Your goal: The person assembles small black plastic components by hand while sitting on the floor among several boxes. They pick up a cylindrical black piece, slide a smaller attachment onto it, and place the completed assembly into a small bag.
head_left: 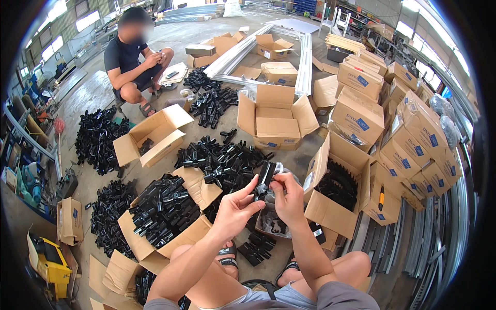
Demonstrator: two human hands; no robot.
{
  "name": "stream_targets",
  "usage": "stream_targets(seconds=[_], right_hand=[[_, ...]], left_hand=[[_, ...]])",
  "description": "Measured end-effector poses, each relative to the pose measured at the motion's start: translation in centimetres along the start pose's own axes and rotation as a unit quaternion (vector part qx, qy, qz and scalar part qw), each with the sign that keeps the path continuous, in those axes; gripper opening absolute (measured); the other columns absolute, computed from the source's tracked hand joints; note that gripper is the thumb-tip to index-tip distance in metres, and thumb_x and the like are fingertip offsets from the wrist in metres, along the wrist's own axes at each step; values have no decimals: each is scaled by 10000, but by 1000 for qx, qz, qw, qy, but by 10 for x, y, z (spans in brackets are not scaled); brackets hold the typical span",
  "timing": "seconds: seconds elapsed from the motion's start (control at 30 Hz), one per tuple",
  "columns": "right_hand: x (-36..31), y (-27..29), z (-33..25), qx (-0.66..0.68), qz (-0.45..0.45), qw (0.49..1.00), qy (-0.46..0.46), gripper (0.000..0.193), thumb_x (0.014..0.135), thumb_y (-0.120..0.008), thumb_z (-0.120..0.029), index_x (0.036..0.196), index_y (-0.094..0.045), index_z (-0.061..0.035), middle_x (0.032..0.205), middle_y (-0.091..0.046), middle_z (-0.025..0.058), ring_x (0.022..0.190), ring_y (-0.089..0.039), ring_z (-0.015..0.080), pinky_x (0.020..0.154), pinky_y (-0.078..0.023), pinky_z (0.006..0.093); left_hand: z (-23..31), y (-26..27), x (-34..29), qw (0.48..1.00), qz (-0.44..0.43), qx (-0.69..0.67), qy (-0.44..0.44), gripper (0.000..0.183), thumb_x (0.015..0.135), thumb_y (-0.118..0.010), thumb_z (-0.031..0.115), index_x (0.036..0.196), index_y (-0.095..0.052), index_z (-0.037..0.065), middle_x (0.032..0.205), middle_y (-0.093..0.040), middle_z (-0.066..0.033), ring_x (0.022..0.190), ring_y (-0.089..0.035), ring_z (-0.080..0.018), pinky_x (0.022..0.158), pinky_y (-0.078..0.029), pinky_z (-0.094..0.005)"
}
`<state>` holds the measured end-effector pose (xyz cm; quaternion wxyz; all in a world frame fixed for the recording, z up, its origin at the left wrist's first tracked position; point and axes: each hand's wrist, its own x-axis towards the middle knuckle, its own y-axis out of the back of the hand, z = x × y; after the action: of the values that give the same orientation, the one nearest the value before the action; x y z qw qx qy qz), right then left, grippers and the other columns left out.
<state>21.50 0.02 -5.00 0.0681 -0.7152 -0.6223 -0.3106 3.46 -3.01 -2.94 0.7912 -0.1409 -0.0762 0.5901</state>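
Note:
Up in front of me, my left hand [237, 207] and my right hand [289, 199] hold a glossy black plastic fitting [265, 175] between their fingertips. It has a long upper part and a rounded lower end. The left thumb and forefinger pinch its lower end, while the right fingers close on its side. Beneath the hands, a small box lined with clear plastic [269, 223] holds small dark pieces, partly hidden. An open carton [336, 216] with black toothed-looking parts stands to the right. To the left, another open carton [135, 238] is filled with similar black fittings [165, 212].
Loose heaps of black fittings [98, 139] cover the floor on the left and ahead [222, 160]. Stacked cartons [416, 139] and long metal profiles [398, 248] line the right. A co-worker [132, 62] squats at the far left. A yellow case [49, 263] sits at lower left.

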Motion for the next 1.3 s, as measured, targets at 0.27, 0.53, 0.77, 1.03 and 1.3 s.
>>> stream_targets(seconds=[0.27, 0.53, 0.77, 1.03, 1.3], right_hand=[[-4, -1, 3, -32, 3, 999, 18, 143, 1030, -647, -136, 1059, -612, 0, 886, -672, 174, 786, -692, 341, 702, -526, 376], [-5, -4, 1, -16, 20, 1000, 8, 165, 1032, -650, -143, 1086, -618, 9, 916, -706, 161, 820, -725, 292, 740, -555, 359], [-6, -1, 2, -1, 15, 1000, -14, 174, 1027, -661, -150, 1072, -622, 13, 907, -715, 154, 832, -735, 275, 754, -557, 349], [-5, -2, 3, -5, 15, 1000, -1, 175, 1036, -647, -163, 1050, -624, 10, 863, -682, 157, 769, -695, 288, 709, -531, 358], [-4, -1, 2, -28, 1, 999, 20, 230, 1071, -576, -182, 961, -587, 20, 797, -608, 167, 695, -618, 327, 640, -478, 389]], left_hand=[[-5, -1, 0, 1000, 1, 16, -9, 693, 951, -694, -75, 1580, -460, 99, 1186, -704, 10, 976, -559, -16, 883, -515, -216], [-4, -1, -1, 1000, 9, 21, -10, 703, 945, -697, -77, 1583, -455, 94, 1199, -709, 4, 992, -573, -23, 887, -519, -221], [-2, -2, -1, 1000, 6, 13, -5, 710, 940, -703, -77, 1583, -455, 94, 1211, -709, 0, 995, -581, -27, 894, -521, -226], [-3, -3, -1, 1000, 6, 20, -7, 705, 937, -707, -75, 1577, -466, 95, 1196, -706, 7, 975, -575, -21, 876, -517, -220], [-4, -1, -2, 999, -15, 50, -3, 699, 977, -653, -77, 1608, -393, 75, 1204, -711, -44, 1036, -646, -76, 938, -562, -267]])
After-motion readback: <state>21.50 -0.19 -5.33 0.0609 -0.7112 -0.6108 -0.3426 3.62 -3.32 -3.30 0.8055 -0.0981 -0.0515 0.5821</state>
